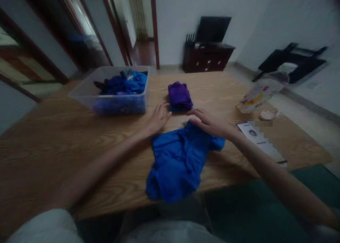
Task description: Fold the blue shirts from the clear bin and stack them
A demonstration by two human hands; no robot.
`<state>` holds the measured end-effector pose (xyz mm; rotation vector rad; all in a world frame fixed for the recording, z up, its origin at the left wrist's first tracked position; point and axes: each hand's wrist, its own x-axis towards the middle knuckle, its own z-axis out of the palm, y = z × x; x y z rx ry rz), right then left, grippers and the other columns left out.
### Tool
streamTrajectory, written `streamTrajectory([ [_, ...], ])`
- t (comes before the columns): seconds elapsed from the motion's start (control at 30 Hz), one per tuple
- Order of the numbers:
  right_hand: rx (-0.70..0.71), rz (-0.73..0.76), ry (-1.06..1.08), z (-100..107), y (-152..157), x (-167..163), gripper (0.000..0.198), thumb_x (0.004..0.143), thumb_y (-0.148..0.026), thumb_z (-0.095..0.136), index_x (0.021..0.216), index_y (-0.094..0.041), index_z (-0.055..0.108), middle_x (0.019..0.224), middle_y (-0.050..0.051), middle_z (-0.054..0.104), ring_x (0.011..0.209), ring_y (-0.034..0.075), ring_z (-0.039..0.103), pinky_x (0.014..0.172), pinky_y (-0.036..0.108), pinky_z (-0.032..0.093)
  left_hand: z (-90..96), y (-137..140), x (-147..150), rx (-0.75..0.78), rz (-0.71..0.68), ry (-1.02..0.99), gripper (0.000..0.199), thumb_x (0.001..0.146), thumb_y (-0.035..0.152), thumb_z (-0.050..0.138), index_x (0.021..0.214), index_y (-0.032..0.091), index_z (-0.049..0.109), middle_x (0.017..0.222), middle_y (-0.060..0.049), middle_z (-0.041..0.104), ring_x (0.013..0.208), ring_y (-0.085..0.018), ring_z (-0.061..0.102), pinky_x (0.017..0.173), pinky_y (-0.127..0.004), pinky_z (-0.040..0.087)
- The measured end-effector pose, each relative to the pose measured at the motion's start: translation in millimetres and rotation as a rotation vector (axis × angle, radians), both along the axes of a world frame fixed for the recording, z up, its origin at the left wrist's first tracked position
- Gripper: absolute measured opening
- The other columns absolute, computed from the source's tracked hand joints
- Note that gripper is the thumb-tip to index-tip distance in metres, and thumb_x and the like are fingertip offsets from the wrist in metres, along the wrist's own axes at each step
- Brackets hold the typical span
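A crumpled blue garment [183, 158] lies on the wooden table in front of me, its lower end reaching the near edge. My right hand [208, 122] rests over the garment's top end, fingers stretched out and slightly bent. Beyond the garment sits a small folded stack of cloth, purple [179, 94] on top with blue showing beneath. My left hand [158, 120] is at the stack's near left corner, fingers spread and nothing held. Whether its fingertips touch the stack, I cannot tell.
A clear plastic bin [119, 103] with rumpled blue and dark clothes stands at the back left. On the right are a phone [261, 140], a small pale round item [267, 115] and a tilted-looking clear container with printed fruit [261, 92]. Dark green seating [239, 207] adjoins the table's near edge.
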<state>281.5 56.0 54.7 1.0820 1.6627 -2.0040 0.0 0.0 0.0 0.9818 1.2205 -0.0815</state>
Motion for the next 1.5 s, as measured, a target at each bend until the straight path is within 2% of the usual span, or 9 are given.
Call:
streamTrajectory([
  [0.13,0.066,0.064,0.068,60.2,-35.5,24.7,0.049,0.110,-0.047,0.065,0.150,-0.020,0.062,0.156,0.020,0.060,0.141,0.039,0.060,0.120,0.062,0.048,92.7,-21.9,-39.8,-0.118,-0.243,-0.185,0.062,0.110,0.061,0.055,0.159,0.023,0.053,0.169,-0.014,0.048,0.159,-0.032,0.043,0.136,-0.053,0.032],
  [0.23,0.133,-0.013,0.034,81.1,-40.9,27.3,0.022,0.111,-0.035,0.062,0.129,-0.023,0.067,0.139,0.016,0.067,0.127,0.034,0.066,0.109,0.055,0.055,128.0,-24.3,-54.3,-0.072,-0.237,-0.156,0.056,0.109,0.056,0.062,0.154,0.024,0.058,0.159,-0.014,0.059,0.149,-0.034,0.053,0.129,-0.054,0.040],
  [0.57,0.331,0.002,0.108,104.2,-20.4,18.1,0.013,0.108,-0.022,0.063,0.121,-0.024,0.064,0.108,0.009,0.073,0.104,0.030,0.069,0.100,0.050,0.053,122.7,-14.7,-133.2,-0.271,-0.093,0.156,0.040,0.105,0.053,0.061,0.124,0.022,0.077,0.122,-0.009,0.077,0.105,-0.028,0.074,0.096,-0.042,0.059],
  [0.73,0.146,-0.054,0.132,122.0,-7.0,21.3,0.016,0.098,-0.013,0.060,0.108,-0.025,0.058,0.125,0.011,0.072,0.125,0.031,0.067,0.110,0.050,0.052,134.8,-26.9,-110.1,-0.246,-0.215,0.173,0.059,0.100,0.071,0.065,0.129,0.020,0.074,0.130,-0.013,0.074,0.119,-0.035,0.070,0.104,-0.049,0.055],
  [0.87,0.110,-0.072,0.075,126.5,-11.2,34.1,0.021,0.095,-0.009,0.058,0.106,-0.026,0.054,0.108,0.006,0.072,0.117,0.028,0.070,0.112,0.049,0.053,135.3,-22.1,-83.7,-0.289,-0.220,0.042,0.052,0.096,0.072,0.067,0.109,0.022,0.078,0.112,-0.010,0.078,0.104,-0.033,0.072,0.094,-0.046,0.057],
  [1.03,0.142,-0.047,0.005,130.3,-28.2,47.8,0.023,0.095,-0.009,0.060,0.109,-0.027,0.056,0.108,0.006,0.073,0.119,0.030,0.070,0.108,0.049,0.057,130.3,-11.8,-125.0,-0.498,-0.096,0.107,0.055,0.089,0.075,0.067,0.104,0.024,0.081,0.108,-0.008,0.082,0.102,-0.035,0.076,0.093,-0.046,0.061],
  [1.23,0.275,0.017,0.084,104.6,-42.4,29.4,0.046,0.097,-0.002,0.046,0.136,-0.022,0.061,0.131,0.012,0.076,0.130,0.029,0.071,0.121,0.057,0.050,177.0,-34.5,-192.6,-0.532,0.033,0.520,0.070,0.089,0.087,0.057,0.110,0.026,0.083,0.126,-0.008,0.082,0.126,-0.039,0.073,0.114,-0.049,0.057],
  [1.37,0.199,0.019,0.108,83.3,-33.6,5.3,0.038,0.101,-0.004,0.044,0.127,-0.023,0.065,0.125,0.010,0.077,0.119,0.027,0.074,0.126,0.060,0.044,203.7,-40.2,-186.8,-0.565,-0.043,0.509,0.073,0.093,0.086,0.057,0.124,0.023,0.078,0.120,-0.010,0.083,0.115,-0.037,0.077,0.107,-0.049,0.060],
  [1.5,0.209,0.063,-0.044,72.0,-31.8,-17.9,0.034,0.114,-0.037,0.051,0.139,-0.017,0.063,0.132,0.018,0.074,0.124,0.035,0.070,0.114,0.059,0.053,202.0,-36.4,-165.5,-0.523,-0.106,0.438,0.074,0.091,0.080,0.068,0.139,0.025,0.073,0.139,-0.011,0.077,0.127,-0.038,0.073,0.115,-0.051,0.055],
])
